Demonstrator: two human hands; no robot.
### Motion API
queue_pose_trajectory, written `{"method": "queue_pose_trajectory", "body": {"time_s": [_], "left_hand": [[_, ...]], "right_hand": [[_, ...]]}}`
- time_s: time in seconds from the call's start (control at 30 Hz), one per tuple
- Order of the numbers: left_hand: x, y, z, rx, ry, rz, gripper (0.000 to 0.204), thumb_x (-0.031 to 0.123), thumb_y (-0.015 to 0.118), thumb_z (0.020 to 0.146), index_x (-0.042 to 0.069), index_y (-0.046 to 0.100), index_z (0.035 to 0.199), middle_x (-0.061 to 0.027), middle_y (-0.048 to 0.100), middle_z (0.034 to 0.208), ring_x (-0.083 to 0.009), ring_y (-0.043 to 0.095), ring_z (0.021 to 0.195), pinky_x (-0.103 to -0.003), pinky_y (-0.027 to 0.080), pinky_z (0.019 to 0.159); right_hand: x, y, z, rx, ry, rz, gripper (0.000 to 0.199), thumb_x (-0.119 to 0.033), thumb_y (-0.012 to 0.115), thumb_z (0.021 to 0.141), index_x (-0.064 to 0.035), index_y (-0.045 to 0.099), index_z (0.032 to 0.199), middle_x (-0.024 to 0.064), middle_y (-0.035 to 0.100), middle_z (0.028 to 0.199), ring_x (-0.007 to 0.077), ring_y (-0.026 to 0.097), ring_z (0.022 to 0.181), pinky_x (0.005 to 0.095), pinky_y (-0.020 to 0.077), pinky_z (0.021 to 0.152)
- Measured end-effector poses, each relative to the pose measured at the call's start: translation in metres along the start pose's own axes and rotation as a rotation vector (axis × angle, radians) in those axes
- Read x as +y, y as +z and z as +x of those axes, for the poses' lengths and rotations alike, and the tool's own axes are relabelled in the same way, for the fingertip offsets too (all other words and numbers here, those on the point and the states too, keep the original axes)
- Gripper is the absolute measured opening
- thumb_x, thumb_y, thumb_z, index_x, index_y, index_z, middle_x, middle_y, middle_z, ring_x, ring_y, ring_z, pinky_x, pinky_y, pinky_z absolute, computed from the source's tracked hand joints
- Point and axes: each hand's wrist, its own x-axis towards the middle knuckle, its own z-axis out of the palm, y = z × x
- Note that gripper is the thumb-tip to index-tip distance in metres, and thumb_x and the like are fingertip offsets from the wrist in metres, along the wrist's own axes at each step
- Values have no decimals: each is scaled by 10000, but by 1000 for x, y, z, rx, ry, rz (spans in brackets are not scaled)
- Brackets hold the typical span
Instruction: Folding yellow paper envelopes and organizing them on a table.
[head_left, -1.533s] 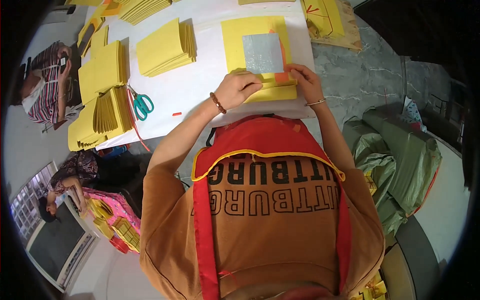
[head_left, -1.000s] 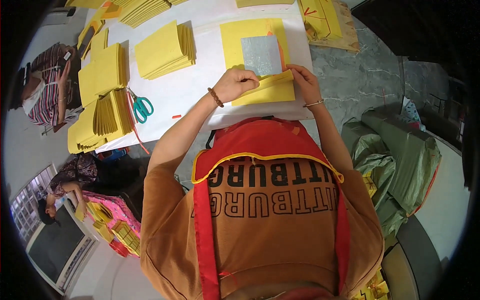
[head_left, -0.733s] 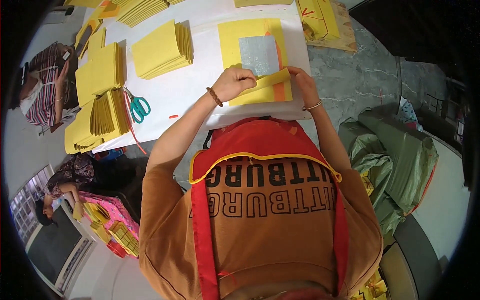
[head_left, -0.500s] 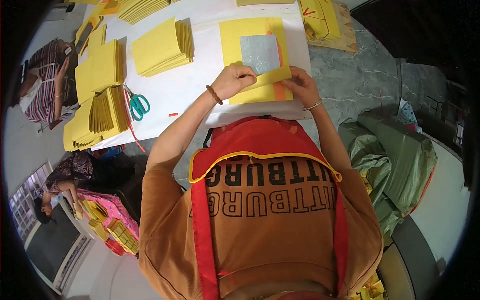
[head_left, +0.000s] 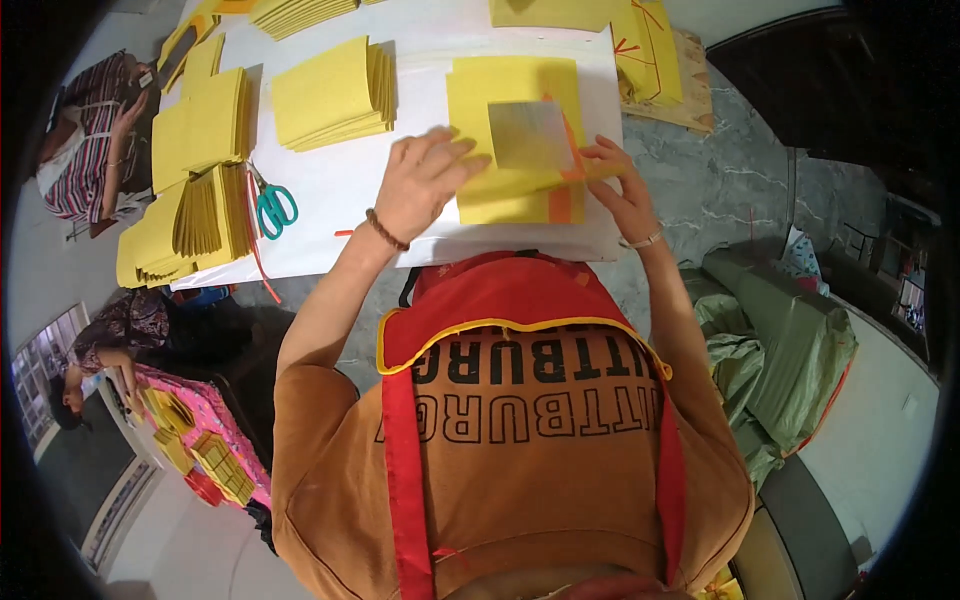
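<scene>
A yellow paper sheet (head_left: 475, 85) lies near the table's front edge, a grey rectangular piece (head_left: 525, 138) and orange patches on it. Across its lower part runs a blurred yellow paper strip (head_left: 535, 183). My right hand (head_left: 630, 195) pinches the strip's right end between thumb and fingers, just past the sheet's right edge. My left hand (head_left: 425, 180) holds nothing; its fingers are apart over the sheet's left edge, by the strip's left end. It wears a beaded bracelet.
Stacked yellow paper (head_left: 325, 95) and fanned yellow bundles (head_left: 205, 225) sit left on the white table (head_left: 340, 195). Green-handled scissors (head_left: 275, 208) lie beside them. Two people are at the left, one near a pink-covered table (head_left: 235, 425). Green wrapped bales (head_left: 785, 335) stand at right.
My left hand has let go of the strip and drawn back to the left, fingers spreading. My right hand has shifted slightly right, still gripping the strip's end. The view has tilted slightly.
</scene>
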Motion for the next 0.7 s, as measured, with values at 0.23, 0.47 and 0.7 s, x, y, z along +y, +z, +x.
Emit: {"method": "queue_pose_trajectory", "body": {"time_s": [0.23,0.47,0.7], "left_hand": [[-1,29,-34,-157,-346,-498,214,114,530,822,59,596,1017,-142,598,812,-285,568,688,-338,455,626],[-8,52,-14,-57,-914,-1074,273,226,506,896,27,579,1068,-27,546,645,-93,474,522,-235,399,471],[-8,51,-9,-77,-1060,-1137,278,205,498,897,25,577,1094,5,503,621,-59,414,482,-211,355,426]], "right_hand": [[-20,3,-8,-177,106,-85,261,-189,611,802,-48,578,1019,72,635,949,179,573,950,311,419,777],[8,40,10,205,385,98,263,-222,618,820,-15,577,976,78,635,736,127,587,631,252,452,581],[4,44,23,227,421,-76,320,-221,657,779,-67,564,1044,18,532,573,97,491,514,252,415,515]]}}
